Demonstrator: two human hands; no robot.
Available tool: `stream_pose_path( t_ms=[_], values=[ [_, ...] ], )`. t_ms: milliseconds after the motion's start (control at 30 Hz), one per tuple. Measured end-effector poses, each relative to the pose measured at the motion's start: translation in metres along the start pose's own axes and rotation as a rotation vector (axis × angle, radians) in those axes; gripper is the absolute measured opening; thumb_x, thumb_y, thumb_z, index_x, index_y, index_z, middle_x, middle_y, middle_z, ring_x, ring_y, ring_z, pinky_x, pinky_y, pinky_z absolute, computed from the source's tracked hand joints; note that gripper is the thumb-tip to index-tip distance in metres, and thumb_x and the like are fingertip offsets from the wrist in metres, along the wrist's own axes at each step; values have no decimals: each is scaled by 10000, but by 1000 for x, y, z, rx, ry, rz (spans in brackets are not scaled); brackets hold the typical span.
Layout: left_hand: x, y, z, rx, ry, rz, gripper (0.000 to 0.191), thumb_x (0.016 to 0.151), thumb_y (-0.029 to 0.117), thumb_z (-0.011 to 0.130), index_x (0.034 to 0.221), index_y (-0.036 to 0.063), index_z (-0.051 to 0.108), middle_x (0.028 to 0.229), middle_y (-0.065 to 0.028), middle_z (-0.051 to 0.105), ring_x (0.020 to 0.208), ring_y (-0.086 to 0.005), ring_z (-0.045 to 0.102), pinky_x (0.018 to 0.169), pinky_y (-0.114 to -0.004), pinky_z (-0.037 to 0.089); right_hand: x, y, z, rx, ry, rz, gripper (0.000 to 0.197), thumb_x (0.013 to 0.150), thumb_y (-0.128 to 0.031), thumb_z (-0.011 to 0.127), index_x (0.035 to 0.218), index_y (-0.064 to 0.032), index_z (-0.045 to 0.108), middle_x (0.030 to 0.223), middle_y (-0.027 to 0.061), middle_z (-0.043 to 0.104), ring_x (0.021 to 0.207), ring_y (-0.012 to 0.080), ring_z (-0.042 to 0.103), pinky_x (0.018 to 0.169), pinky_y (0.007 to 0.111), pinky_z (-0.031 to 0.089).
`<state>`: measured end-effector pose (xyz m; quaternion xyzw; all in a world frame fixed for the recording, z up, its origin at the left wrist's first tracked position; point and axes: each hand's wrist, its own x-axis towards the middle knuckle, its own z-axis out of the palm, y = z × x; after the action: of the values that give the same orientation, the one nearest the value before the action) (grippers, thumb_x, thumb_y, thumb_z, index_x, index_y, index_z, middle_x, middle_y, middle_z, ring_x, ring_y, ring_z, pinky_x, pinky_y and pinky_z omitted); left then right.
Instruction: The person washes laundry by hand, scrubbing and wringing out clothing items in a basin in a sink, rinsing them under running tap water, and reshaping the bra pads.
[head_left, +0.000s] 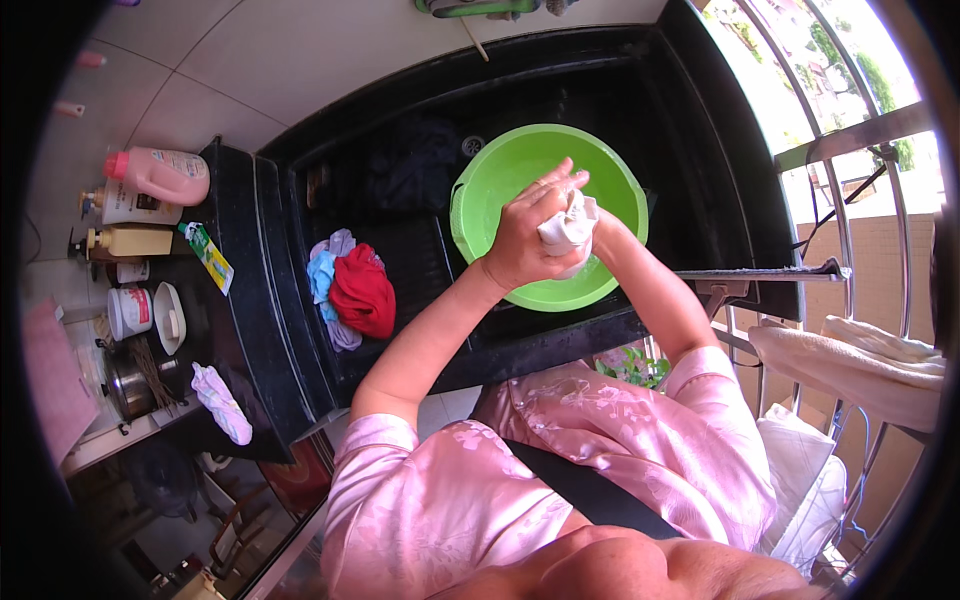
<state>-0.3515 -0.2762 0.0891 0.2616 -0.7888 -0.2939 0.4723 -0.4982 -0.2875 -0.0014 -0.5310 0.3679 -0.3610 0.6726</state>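
Both my hands are together over a green plastic basin (517, 169) that stands in a black stone sink. My left hand (534, 232) grips a bunched white cloth (568, 229) from the left side. On the cloth's right side is my right hand (592, 217), mostly hidden behind the cloth and the other hand, so its fingers are hard to make out. A little water seems to lie in the basin. To the left, on the sink's ribbed part, a red cloth (364, 292) rests against light blue and lilac cloths (322, 277). Dark cloth (416, 161) lies near the drain.
A pink detergent bottle (169, 176), pump bottles (131, 241), a green-yellow tube (208, 259) and a white soap dish (170, 319) stand or lie on the left ledge, with a crumpled pale cloth (221, 403) nearer me. Metal railings (844, 225) and hanging towels (847, 360) are on the right.
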Motion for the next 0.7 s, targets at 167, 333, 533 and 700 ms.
stream_pose_path(
  t_ms=[167, 333, 533, 700],
  values=[
    [-7, -1, 1, -147, -39, -229, 258, 644, 134, 709, 806, 41, 532, 877, -136, 661, 794, -293, 650, 723, -372, 518, 0, -17, -3, -470, -140, -63, 264, 899, -251, 589, 1055, -39, 610, 950, 30, 638, 821, 134, 621, 755, 279, 523],
    [-7, -19, 5, -415, 404, -419, 136, 760, 70, 650, 765, 53, 516, 730, -32, 593, 669, -99, 556, 618, -290, 474, 10, -23, 7, 171, -3, 400, 421, 910, -395, 572, 1162, -59, 597, 1008, 44, 642, 855, 119, 619, 756, 291, 521],
    [2, -53, 4, -789, 1024, -768, 377, 844, 156, 642, 1167, 5, 517, 991, -95, 576, 864, -188, 585, 786, -315, 497, 12, -33, 37, 778, 97, 199, 545, 822, -445, 629, 1271, -143, 563, 1162, 17, 633, 974, 135, 627, 1067, 512, 305],
    [-4, -57, 4, -582, 1111, -674, 322, 804, 164, 710, 1040, -24, 597, 934, -75, 622, 827, -160, 598, 783, -290, 488, 10, -14, 54, 1238, 94, -213, 940, 670, -767, 614, 1319, -96, 502, 1275, 95, 564, 1106, 278, 579, 1057, 635, 246]
  ],
)
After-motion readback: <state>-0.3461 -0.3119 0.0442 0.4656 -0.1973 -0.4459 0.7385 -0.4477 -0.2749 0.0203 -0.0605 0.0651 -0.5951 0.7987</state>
